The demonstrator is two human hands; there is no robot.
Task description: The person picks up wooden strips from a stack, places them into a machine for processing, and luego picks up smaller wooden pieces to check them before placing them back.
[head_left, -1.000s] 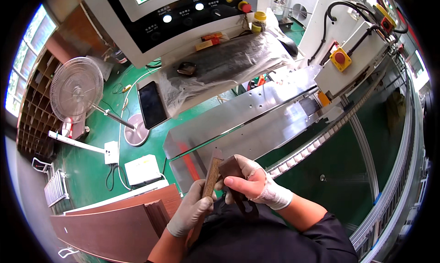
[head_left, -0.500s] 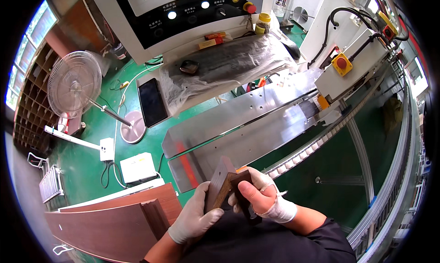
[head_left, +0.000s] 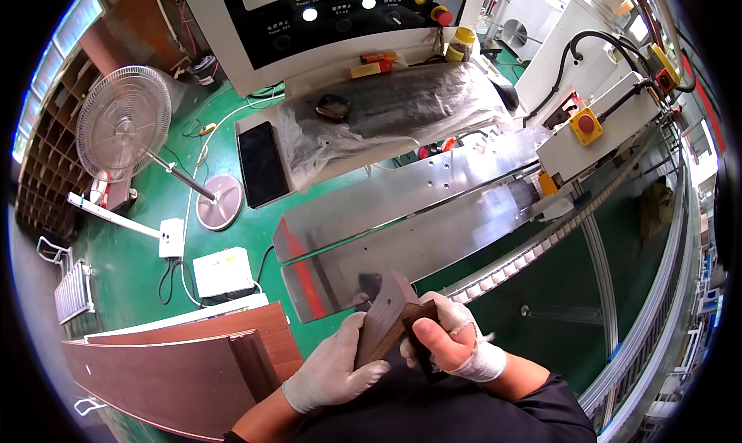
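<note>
I hold a dark brown wooden block (head_left: 389, 317) between both gloved hands, close to my chest and just short of the near edge of the steel worktop (head_left: 433, 227). The block stands tilted, its upper end leaning away from me toward the worktop's near left corner, where a red band marks the metal.

My left hand (head_left: 334, 372) wraps the block's left face; this grip is clamped on the wood, thumb on top. My right hand (head_left: 452, 344) is clamped on the block's right side, thumb pressed on the near face, fingers curled behind. The glove on this hand is worn through at the thumb.

The worktop consists of two long polished plates running diagonally up to the right, toward a white housing with a red button on a yellow base (head_left: 586, 124). A roller chain track (head_left: 541, 246) follows the worktop's right edge.

Beyond the far edge stands a control console (head_left: 340, 18). On the green floor to my left lie stacked brown panels (head_left: 185, 358), a white box (head_left: 222, 271) and a pedestal fan (head_left: 124, 122).
</note>
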